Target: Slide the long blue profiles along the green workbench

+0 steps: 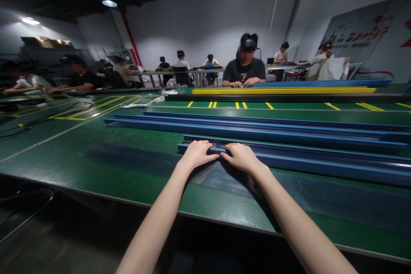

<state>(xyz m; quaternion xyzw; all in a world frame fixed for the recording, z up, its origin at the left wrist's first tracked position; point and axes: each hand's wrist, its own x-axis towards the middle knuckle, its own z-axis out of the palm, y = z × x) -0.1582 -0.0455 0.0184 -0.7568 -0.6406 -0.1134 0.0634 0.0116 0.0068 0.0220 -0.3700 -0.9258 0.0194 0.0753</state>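
Observation:
My left hand (pixel 197 153) and my right hand (pixel 241 157) rest side by side on the near end of a long blue plastic channel (pixel 321 163) lying on the green table (pixel 96 154). The fingers of both hands curl over its near edge, with the fingertips almost touching each other. The channel runs off to the right. Two more long blue channels (pixel 257 128) lie parallel just behind it.
A yellow strip (pixel 282 90) and another blue strip (pixel 321 83) lie across the table in front of a seated person (pixel 244 68) wearing a headset. Other people sit at tables to the left and at the back. Cables (pixel 38 120) trail at the left.

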